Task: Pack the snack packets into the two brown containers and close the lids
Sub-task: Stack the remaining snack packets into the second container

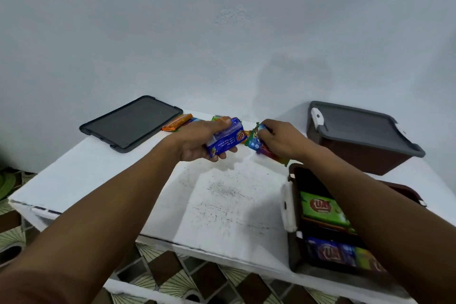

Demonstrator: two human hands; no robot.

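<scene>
Your white table [222, 200] carries two brown containers, both on its right side. The far container [357, 155] stands near the wall with one grey lid [357, 128] seated on top of it and a white latch [317, 116] showing at its left end. The near container [294, 249] sits at the front right edge, uncovered, partly hidden under your right forearm. A second grey lid, the loose lid [130, 122], lies flat at the far left corner of the table, well apart from both containers. That makes two containers and two lids, one lid on and one off. Your left hand [197, 143] is curled round one blue snack packet [225, 139], thumb below and fingers over the top, held just above the table's middle. Your right hand [281, 138] pinches one multicoloured packet [255, 139] by its end, just beside the blue one; whether a second packet lies under that hand you cannot tell. Inside the near container you can count three packets: a green packet [323, 207] at the far end, a dark blue packet [330, 252] nearer you, and a green-and-orange packet [367, 260] beside it. On the table behind your left hand lies one orange packet [176, 124], next to the loose lid, with slivers of others beside it, too hidden to count.
</scene>
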